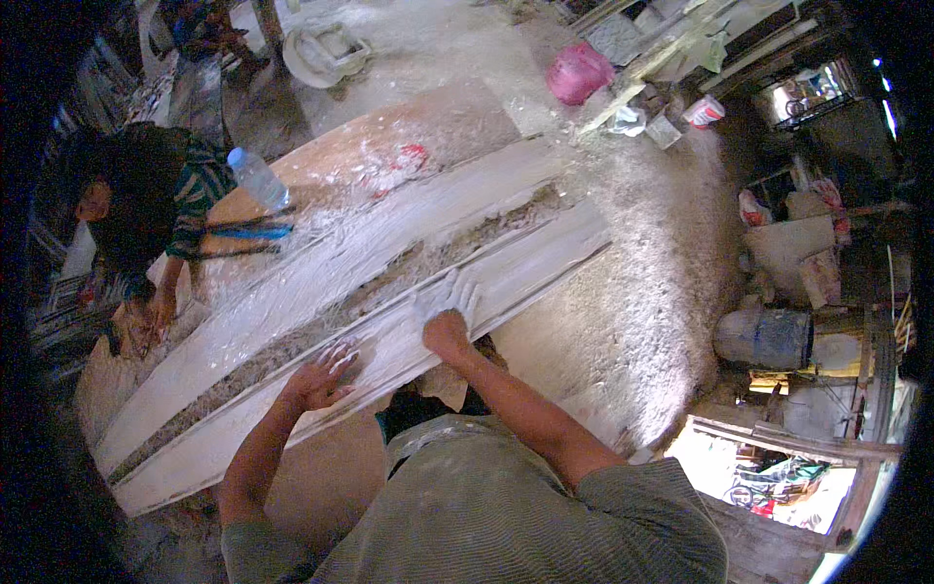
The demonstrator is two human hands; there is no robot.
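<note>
A long white plaster-like strip (545, 255) with raised edges lies slantwise on the table in front of me. My left hand (323, 378) rests on its near part, fingers spread and whitened at the tips. Further along the same strip, my right hand (449, 313) lies with fingers stretched out, coated in white up to the wrist. No tool shows in either hand. Beyond this strip runs a second, wider white strip (331, 263). Rough grey-brown crumbly material (409, 268) fills the gap between the two.
Across the table at left, another person (161, 185) leans in, one hand low at its edge. A clear bottle (260, 180) with a blue cap stands near a blue strip-like object (255, 234). Beyond are a pink bundle (579, 74) and a white oval piece (326, 54). A bucket (764, 338) sits right.
</note>
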